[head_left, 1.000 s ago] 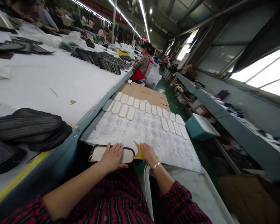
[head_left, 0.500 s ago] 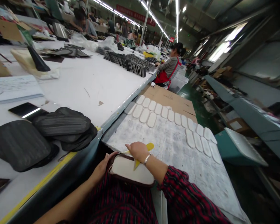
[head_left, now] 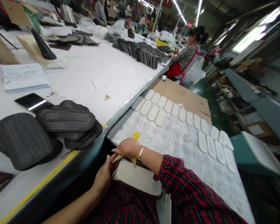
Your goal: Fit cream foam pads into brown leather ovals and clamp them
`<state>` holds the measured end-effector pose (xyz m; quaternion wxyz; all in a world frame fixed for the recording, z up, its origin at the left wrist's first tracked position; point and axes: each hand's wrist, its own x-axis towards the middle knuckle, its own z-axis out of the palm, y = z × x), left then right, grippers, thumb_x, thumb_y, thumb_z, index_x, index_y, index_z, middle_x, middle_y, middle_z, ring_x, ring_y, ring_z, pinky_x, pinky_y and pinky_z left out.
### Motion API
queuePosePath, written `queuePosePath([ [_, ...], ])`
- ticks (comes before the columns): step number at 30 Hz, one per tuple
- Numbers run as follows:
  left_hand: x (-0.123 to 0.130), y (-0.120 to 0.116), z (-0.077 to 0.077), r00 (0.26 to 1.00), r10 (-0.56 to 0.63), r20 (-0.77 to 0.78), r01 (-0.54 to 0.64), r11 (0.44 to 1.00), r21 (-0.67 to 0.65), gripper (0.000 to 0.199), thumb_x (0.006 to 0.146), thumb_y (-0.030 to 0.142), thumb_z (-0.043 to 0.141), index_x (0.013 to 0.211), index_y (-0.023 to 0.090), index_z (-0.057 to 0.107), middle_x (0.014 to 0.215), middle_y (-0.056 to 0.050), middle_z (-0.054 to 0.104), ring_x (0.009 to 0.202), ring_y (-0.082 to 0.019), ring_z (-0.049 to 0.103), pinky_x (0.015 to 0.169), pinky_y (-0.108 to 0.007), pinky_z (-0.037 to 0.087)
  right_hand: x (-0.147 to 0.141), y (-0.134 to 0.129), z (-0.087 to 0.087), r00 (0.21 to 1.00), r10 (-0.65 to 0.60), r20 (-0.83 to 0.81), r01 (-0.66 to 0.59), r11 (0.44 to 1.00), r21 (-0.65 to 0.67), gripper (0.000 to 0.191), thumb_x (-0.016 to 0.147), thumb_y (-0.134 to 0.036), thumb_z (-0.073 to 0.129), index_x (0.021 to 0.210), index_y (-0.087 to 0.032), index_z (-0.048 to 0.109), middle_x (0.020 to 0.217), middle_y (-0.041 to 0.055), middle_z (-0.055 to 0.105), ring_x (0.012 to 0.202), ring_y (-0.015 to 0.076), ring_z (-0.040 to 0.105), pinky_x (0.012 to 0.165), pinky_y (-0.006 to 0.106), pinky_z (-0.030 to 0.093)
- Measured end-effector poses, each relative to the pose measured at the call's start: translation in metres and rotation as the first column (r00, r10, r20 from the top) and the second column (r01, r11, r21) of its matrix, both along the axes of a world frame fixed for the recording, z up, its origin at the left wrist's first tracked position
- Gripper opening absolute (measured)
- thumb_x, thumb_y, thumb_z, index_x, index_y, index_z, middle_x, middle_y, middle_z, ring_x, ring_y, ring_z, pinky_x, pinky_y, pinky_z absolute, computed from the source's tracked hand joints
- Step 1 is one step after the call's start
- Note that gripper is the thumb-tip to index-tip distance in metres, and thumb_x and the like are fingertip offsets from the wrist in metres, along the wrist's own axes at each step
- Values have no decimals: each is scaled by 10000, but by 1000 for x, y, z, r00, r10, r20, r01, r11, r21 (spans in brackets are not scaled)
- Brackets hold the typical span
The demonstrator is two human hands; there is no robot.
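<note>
Facing one long white tabletop (head_left: 77, 71) on the left and, beside it, one whitish board (head_left: 177, 143). Beyond the board, seeing one cardboard sheet (head_left: 184, 93), its small print unreadable. On the tabletop, counting two adjoining heaps of dark grey pieces (head_left: 67, 119), exact number hidden by overlap. Over the lap, by the board's near edge, finding one oblong brown-edged piece (head_left: 140, 177), cream face up, long axis crosswise, right end nearer the body. Past the heaps, one notebook (head_left: 24, 76), handwriting too blurred to read. On the board, counting pale ovals (head_left: 160, 118): roughly eleven in the farther row, eight in the nearer, four towards each end. Having left grip (head_left: 104, 174) at the oblong piece's left end, fingertips meeting the right's; cannot tell how widely spread or what held. Between notebook and heaps, one phone (head_left: 34, 102). Having right grip (head_left: 129, 147) closed around one yellow piece (head_left: 135, 136), rounded end pointing away.
</note>
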<state>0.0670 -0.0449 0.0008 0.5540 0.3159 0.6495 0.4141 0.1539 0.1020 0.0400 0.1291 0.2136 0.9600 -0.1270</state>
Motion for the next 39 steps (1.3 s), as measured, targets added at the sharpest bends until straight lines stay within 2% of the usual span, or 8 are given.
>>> queuePosePath([
  [5, 2, -7, 1, 988, 0, -152, -4, 1000, -24, 573, 891, 483, 152, 1294, 209, 452, 1136, -21, 645, 1124, -253, 539, 949, -427, 427, 2, -3, 2, 998, 32, -47, -32, 999, -7, 582, 906, -543, 239, 767, -211, 696, 782, 54, 696, 755, 183, 637, 668, 255, 438],
  [9, -2, -12, -5, 931, -33, -364, 9, 998, -68, 545, 858, 453, 235, 1195, 170, 556, 1182, -51, 616, 1149, -278, 514, 1009, -452, 367, 1, -6, 6, 995, 47, -83, -49, 999, -18, 568, 916, -507, 255, 751, -196, 700, 779, 60, 696, 744, 182, 627, 669, 264, 433],
  [15, -9, -21, -17, 836, -160, -525, 162, 986, -44, 470, 793, 401, 357, 1155, 206, 584, 1170, -49, 623, 1125, -287, 530, 1008, -476, 373, 0, -8, 11, 993, 80, -84, -80, 997, 0, 511, 913, -469, 294, 755, -217, 710, 763, 36, 700, 746, 184, 637, 608, 252, 421],
  [20, -5, -12, 4, 862, -180, -474, 150, 983, -101, 469, 830, 340, 272, 1103, 174, 616, 1131, -57, 646, 1092, -257, 562, 991, -427, 412, 7, -9, 10, 987, 101, -125, -100, 995, 13, 507, 919, -452, 291, 745, -227, 710, 766, 27, 704, 756, 182, 639, 609, 248, 419],
  [25, -3, -8, 20, 902, -153, -403, 151, 988, -38, 435, 835, 320, 277, 998, 212, 666, 1026, -22, 694, 1006, -231, 613, 939, -383, 462, 7, -7, 7, 984, 114, -140, -115, 993, 2, 525, 921, -458, 276, 748, -213, 706, 768, 33, 699, 765, 191, 641, 594, 252, 417],
  [29, -3, -8, 23, 910, -96, -404, 102, 995, -8, 420, 836, 347, 310, 997, 208, 672, 1015, -23, 698, 990, -227, 619, 942, -370, 456, 4, -4, 6, 985, 140, -101, -148, 986, -80, 559, 919, -478, 246, 765, -202, 706, 796, 53, 698, 766, 207, 642, 586, 264, 417],
  [32, -1, -5, 25, 944, -119, -308, 122, 992, -7, 435, 854, 386, 308, 1044, 211, 657, 1073, -26, 676, 1028, -229, 598, 963, -352, 436, 4, -2, 5, 989, 131, -68, -138, 982, -130, 566, 914, -490, 251, 773, -189, 708, 808, 70, 697, 783, 218, 641, 606, 272, 422],
  [39, -3, 1, 15, 977, -190, -99, 187, 982, -39, 551, 854, 513, 330, 1244, 170, 512, 1300, -43, 523, 1246, -242, 412, 1092, -397, 241, 23, -12, 3, 999, -44, -1, 43, 987, -157, 592, 932, -459, 209, 786, -161, 700, 789, 100, 689, 777, 226, 638, 634, 295, 434],
])
